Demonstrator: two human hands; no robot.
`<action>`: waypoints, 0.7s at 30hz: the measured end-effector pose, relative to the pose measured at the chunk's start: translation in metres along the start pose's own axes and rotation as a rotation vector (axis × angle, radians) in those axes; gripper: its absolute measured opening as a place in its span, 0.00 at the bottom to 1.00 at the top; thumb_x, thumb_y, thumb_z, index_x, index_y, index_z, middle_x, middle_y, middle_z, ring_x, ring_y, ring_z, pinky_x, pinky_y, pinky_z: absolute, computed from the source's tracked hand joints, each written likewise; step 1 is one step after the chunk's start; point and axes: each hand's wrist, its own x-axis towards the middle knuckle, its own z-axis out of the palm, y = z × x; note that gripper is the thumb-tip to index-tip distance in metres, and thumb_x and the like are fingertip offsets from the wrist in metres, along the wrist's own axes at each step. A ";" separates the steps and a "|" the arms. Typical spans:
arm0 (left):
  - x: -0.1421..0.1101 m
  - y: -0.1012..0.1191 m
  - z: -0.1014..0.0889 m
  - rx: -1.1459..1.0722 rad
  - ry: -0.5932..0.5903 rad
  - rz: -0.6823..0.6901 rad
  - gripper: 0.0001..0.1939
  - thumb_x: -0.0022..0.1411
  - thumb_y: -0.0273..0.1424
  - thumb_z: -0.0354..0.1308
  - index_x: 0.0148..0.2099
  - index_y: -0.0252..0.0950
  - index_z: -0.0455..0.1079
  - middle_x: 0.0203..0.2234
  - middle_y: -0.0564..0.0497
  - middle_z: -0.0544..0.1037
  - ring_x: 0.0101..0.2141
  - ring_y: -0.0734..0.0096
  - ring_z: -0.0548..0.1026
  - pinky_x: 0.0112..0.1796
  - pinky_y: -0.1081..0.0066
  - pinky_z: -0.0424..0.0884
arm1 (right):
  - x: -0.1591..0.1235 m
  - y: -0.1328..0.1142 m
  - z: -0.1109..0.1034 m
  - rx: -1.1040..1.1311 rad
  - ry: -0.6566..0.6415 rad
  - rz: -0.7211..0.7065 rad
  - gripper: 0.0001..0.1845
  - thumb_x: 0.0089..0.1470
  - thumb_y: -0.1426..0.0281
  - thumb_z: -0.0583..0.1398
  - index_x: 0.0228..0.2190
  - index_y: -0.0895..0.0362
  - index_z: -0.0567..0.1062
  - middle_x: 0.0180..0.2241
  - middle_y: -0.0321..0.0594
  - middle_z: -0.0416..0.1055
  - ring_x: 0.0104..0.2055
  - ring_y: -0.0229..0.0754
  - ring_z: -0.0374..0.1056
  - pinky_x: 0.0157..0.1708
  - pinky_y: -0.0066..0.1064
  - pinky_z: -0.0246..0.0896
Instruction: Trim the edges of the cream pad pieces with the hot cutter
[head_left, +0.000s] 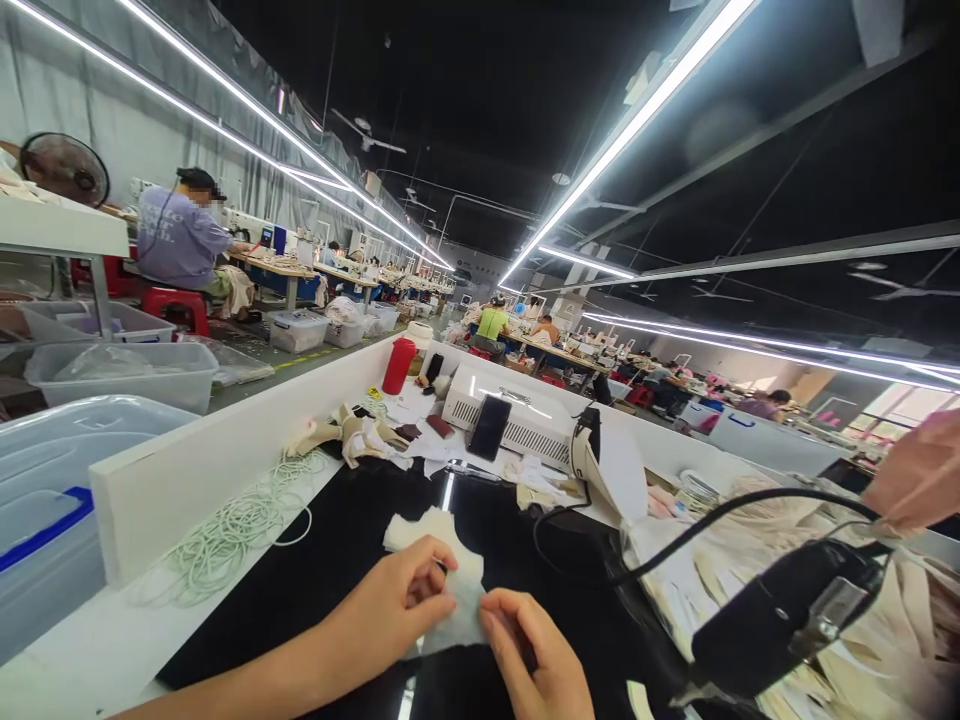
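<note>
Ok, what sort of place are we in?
Likely a garment workshop: rows of workers at sewing tables, fabric scraps heaped at the right, and a pale fabric piece under the hands on a black work surface.

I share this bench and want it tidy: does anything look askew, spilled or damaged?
The pale green cord on the left looks untidy: it lies in a loose tangle, with a loop straying onto the black surface. The cloth strips on the right are heaped in disorder. I see no clear spill or damage.
</note>
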 end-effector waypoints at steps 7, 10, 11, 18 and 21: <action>0.041 -0.001 -0.035 0.228 0.108 0.070 0.12 0.64 0.31 0.57 0.50 0.39 0.68 0.34 0.56 0.76 0.31 0.70 0.73 0.36 0.70 0.69 | 0.051 -0.002 0.023 -0.129 -0.004 -0.075 0.22 0.70 0.52 0.54 0.36 0.51 0.81 0.33 0.38 0.78 0.33 0.44 0.74 0.32 0.32 0.67; 0.054 -0.002 -0.043 0.373 0.105 0.091 0.09 0.67 0.29 0.58 0.49 0.39 0.70 0.34 0.55 0.78 0.34 0.68 0.76 0.39 0.68 0.72 | 0.061 0.002 0.035 -0.229 0.013 -0.110 0.28 0.70 0.48 0.52 0.34 0.51 0.82 0.31 0.39 0.78 0.33 0.47 0.73 0.34 0.36 0.64; 0.058 -0.002 -0.044 0.421 0.096 0.098 0.08 0.69 0.29 0.59 0.50 0.39 0.71 0.36 0.54 0.79 0.36 0.67 0.77 0.41 0.67 0.74 | 0.062 0.004 0.038 -0.261 0.018 -0.122 0.29 0.70 0.48 0.50 0.33 0.52 0.82 0.31 0.40 0.78 0.33 0.47 0.73 0.34 0.36 0.63; 0.069 -0.022 -0.039 0.709 0.049 0.121 0.17 0.74 0.37 0.62 0.59 0.35 0.71 0.54 0.44 0.76 0.48 0.58 0.79 0.47 0.54 0.79 | 0.061 0.018 0.056 -0.419 0.018 -0.194 0.23 0.72 0.61 0.52 0.31 0.54 0.81 0.28 0.41 0.76 0.31 0.47 0.70 0.34 0.38 0.56; 0.067 -0.030 -0.041 0.779 0.068 0.166 0.11 0.74 0.32 0.60 0.55 0.36 0.73 0.47 0.47 0.79 0.46 0.60 0.79 0.49 0.58 0.77 | 0.060 0.006 0.056 -0.450 0.024 -0.208 0.14 0.67 0.73 0.56 0.33 0.55 0.80 0.34 0.44 0.77 0.37 0.50 0.71 0.39 0.41 0.62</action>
